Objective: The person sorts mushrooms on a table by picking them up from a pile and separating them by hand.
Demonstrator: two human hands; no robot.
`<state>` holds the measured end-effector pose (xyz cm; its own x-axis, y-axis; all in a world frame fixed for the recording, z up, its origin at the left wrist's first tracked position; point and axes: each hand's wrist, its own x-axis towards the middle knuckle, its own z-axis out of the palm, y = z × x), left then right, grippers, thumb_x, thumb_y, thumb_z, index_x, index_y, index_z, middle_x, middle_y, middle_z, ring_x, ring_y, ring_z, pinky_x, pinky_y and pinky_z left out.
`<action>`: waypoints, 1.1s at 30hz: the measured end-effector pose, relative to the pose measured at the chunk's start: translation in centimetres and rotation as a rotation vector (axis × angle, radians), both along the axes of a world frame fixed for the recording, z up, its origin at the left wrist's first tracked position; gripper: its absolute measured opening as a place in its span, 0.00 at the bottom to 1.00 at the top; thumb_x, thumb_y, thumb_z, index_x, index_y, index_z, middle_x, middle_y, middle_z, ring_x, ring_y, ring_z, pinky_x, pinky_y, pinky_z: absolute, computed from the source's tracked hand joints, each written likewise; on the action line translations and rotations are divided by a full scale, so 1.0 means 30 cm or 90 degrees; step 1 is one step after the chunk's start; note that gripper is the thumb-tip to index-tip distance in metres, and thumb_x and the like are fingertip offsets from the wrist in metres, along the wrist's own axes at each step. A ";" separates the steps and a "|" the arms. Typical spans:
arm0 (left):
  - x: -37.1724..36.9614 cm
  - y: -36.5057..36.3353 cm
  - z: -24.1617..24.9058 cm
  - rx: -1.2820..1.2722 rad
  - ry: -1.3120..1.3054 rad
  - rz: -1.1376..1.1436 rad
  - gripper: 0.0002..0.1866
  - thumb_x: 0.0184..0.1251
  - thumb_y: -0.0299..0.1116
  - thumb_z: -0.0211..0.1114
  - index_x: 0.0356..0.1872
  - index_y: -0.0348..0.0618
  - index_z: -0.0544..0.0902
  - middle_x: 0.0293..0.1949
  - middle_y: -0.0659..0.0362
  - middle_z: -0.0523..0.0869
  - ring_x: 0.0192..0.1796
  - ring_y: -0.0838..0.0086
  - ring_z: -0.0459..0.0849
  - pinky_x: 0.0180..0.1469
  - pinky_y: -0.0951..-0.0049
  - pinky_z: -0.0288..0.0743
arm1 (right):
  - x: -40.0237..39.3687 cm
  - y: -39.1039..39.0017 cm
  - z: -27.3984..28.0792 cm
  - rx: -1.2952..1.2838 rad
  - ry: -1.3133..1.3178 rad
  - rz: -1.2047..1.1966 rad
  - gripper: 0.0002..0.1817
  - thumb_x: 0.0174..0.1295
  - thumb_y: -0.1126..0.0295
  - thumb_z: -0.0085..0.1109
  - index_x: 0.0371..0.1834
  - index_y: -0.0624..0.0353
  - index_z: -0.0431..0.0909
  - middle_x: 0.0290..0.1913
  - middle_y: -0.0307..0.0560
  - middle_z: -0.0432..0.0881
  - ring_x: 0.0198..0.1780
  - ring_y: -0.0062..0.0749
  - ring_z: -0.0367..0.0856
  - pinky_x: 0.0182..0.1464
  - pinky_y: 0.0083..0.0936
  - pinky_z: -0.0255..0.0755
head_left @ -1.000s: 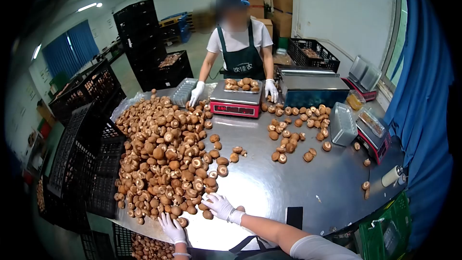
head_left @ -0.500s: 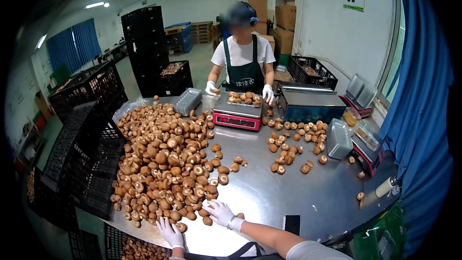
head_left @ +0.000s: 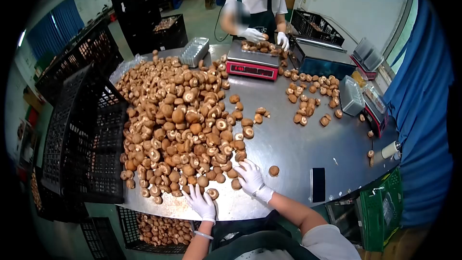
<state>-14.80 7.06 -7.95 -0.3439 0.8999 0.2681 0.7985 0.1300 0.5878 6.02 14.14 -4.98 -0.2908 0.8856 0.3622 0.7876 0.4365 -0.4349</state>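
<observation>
A large heap of brown shiitake mushrooms (head_left: 178, 115) covers the left half of the metal table. My left hand (head_left: 201, 204), in a white glove, lies at the heap's front edge with fingers spread, their tips against the nearest mushrooms. Its palm is turned down and holds nothing that I can see. At the heap's right front corner is my right hand (head_left: 251, 180), also gloved, with fingers stretched out beside a few mushrooms. A single mushroom (head_left: 274, 170) sits apart on the table to the right of that hand.
Across the table, a co-worker's gloved hands are at a mushroom-filled tray on a red scale (head_left: 252, 65). Black crates (head_left: 91, 139) stand at left. Loose mushrooms, clear plastic trays (head_left: 352, 95), a second scale (head_left: 375, 110) and a black flat object (head_left: 317, 184) lie to the right.
My view has tilted down, so the table sits higher in it. My hands remain at the heap's front edge. The co-worker's hand has moved onto the tray on the scale.
</observation>
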 end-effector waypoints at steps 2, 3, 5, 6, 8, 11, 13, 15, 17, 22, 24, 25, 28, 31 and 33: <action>-0.002 -0.001 0.006 -0.013 -0.006 -0.011 0.24 0.61 0.36 0.54 0.58 0.37 0.73 0.67 0.48 0.65 0.73 0.41 0.47 0.70 0.46 0.44 | -0.009 -0.039 0.006 0.025 -0.024 -0.008 0.24 0.47 0.69 0.61 0.52 0.49 0.77 0.54 0.47 0.73 0.61 0.49 0.67 0.59 0.43 0.64; -0.003 -0.004 0.010 -0.018 -0.001 -0.015 0.25 0.61 0.36 0.54 0.59 0.37 0.73 0.68 0.48 0.64 0.73 0.41 0.46 0.70 0.46 0.44 | -0.012 -0.061 -0.002 0.015 -0.024 -0.010 0.24 0.47 0.69 0.61 0.52 0.49 0.77 0.54 0.47 0.73 0.61 0.49 0.67 0.59 0.43 0.64; -0.001 -0.005 0.017 -0.025 -0.005 -0.016 0.24 0.61 0.35 0.54 0.59 0.37 0.72 0.68 0.49 0.64 0.73 0.41 0.45 0.70 0.46 0.43 | -0.004 -0.105 -0.022 -0.055 -0.020 0.006 0.26 0.48 0.66 0.61 0.55 0.47 0.75 0.55 0.45 0.71 0.64 0.51 0.62 0.59 0.45 0.63; 0.000 -0.006 0.024 -0.027 -0.011 -0.018 0.24 0.61 0.34 0.54 0.59 0.37 0.73 0.68 0.49 0.64 0.73 0.41 0.46 0.70 0.46 0.43 | -0.003 -0.137 -0.023 -0.082 -0.027 -0.012 0.28 0.49 0.64 0.62 0.59 0.45 0.72 0.56 0.45 0.71 0.66 0.51 0.60 0.58 0.48 0.63; -0.003 -0.001 0.008 -0.018 -0.010 -0.013 0.23 0.61 0.34 0.54 0.58 0.36 0.73 0.67 0.48 0.65 0.73 0.41 0.47 0.70 0.46 0.44 | 0.013 -0.174 -0.019 -0.070 -0.131 -0.003 0.31 0.52 0.61 0.61 0.64 0.45 0.68 0.58 0.45 0.70 0.69 0.51 0.58 0.59 0.53 0.61; -0.004 -0.003 0.006 -0.007 -0.015 -0.016 0.22 0.62 0.33 0.53 0.58 0.36 0.73 0.67 0.48 0.66 0.72 0.40 0.48 0.70 0.46 0.45 | 0.058 -0.170 0.038 -0.080 -0.182 0.028 0.31 0.53 0.61 0.62 0.63 0.46 0.69 0.59 0.46 0.71 0.67 0.49 0.61 0.62 0.52 0.60; 0.002 0.002 0.017 -0.010 0.009 -0.003 0.22 0.63 0.33 0.52 0.57 0.35 0.74 0.66 0.47 0.66 0.72 0.40 0.48 0.71 0.47 0.46 | 0.092 -0.135 0.078 -0.136 0.093 0.041 0.29 0.52 0.62 0.64 0.61 0.49 0.72 0.56 0.47 0.74 0.61 0.47 0.70 0.62 0.44 0.63; 0.007 0.002 0.008 0.004 0.017 0.000 0.22 0.62 0.32 0.52 0.57 0.35 0.74 0.65 0.46 0.67 0.72 0.39 0.49 0.71 0.47 0.47 | 0.150 -0.101 0.126 -0.161 0.238 0.011 0.25 0.53 0.69 0.64 0.57 0.57 0.73 0.55 0.51 0.76 0.52 0.42 0.78 0.53 0.32 0.73; 0.011 -0.008 0.009 0.002 0.020 0.009 0.22 0.62 0.32 0.52 0.57 0.36 0.74 0.65 0.46 0.67 0.72 0.39 0.49 0.70 0.47 0.47 | 0.210 -0.027 0.038 -0.292 0.601 -0.086 0.20 0.57 0.69 0.62 0.53 0.59 0.74 0.50 0.48 0.77 0.44 0.33 0.80 0.46 0.25 0.76; 0.012 0.007 0.005 0.016 0.039 0.018 0.21 0.61 0.31 0.53 0.56 0.36 0.75 0.63 0.45 0.69 0.70 0.37 0.52 0.70 0.47 0.48 | 0.348 0.242 0.102 -0.528 0.791 -0.130 0.10 0.64 0.66 0.55 0.44 0.59 0.76 0.34 0.41 0.76 0.29 0.19 0.74 0.28 0.17 0.70; 0.016 0.007 0.007 0.016 0.039 0.026 0.21 0.61 0.31 0.53 0.56 0.36 0.75 0.63 0.45 0.69 0.70 0.37 0.52 0.70 0.47 0.48 | 0.317 0.371 0.154 -0.531 0.652 -0.116 0.12 0.63 0.65 0.57 0.46 0.57 0.78 0.36 0.43 0.77 0.30 0.21 0.74 0.31 0.18 0.71; 0.017 0.010 0.008 0.019 0.037 0.028 0.21 0.61 0.31 0.53 0.56 0.36 0.75 0.63 0.45 0.70 0.70 0.37 0.52 0.70 0.47 0.49 | 0.282 0.429 0.186 -0.488 0.608 -0.109 0.14 0.62 0.65 0.58 0.48 0.58 0.78 0.38 0.45 0.78 0.33 0.26 0.77 0.34 0.22 0.73; 0.015 0.011 0.004 0.023 0.046 0.028 0.21 0.60 0.30 0.54 0.56 0.36 0.75 0.62 0.45 0.70 0.70 0.37 0.53 0.69 0.47 0.50 | 0.258 0.680 -0.018 -0.071 0.145 -0.057 0.25 0.52 0.66 0.62 0.56 0.54 0.76 0.55 0.55 0.76 0.54 0.54 0.75 0.58 0.37 0.70; 0.021 0.012 0.017 -0.001 0.037 0.045 0.21 0.60 0.31 0.55 0.55 0.36 0.75 0.62 0.44 0.70 0.70 0.37 0.53 0.69 0.47 0.50 | 0.197 0.720 -0.033 -0.183 -0.038 -0.024 0.20 0.54 0.65 0.56 0.54 0.45 0.77 0.53 0.50 0.76 0.54 0.50 0.74 0.58 0.37 0.70; 0.019 0.011 0.019 -0.014 0.033 0.052 0.21 0.59 0.31 0.55 0.55 0.36 0.75 0.62 0.45 0.70 0.70 0.36 0.52 0.69 0.46 0.50 | 0.193 0.707 -0.035 -0.167 -0.012 0.015 0.23 0.52 0.65 0.56 0.54 0.40 0.77 0.49 0.49 0.78 0.51 0.51 0.76 0.53 0.37 0.72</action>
<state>-14.22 7.40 -7.39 -0.4021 0.8756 0.2676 0.8141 0.2082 0.5421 11.81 35.34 -6.02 -0.3176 0.9412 0.1148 0.7872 0.3293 -0.5214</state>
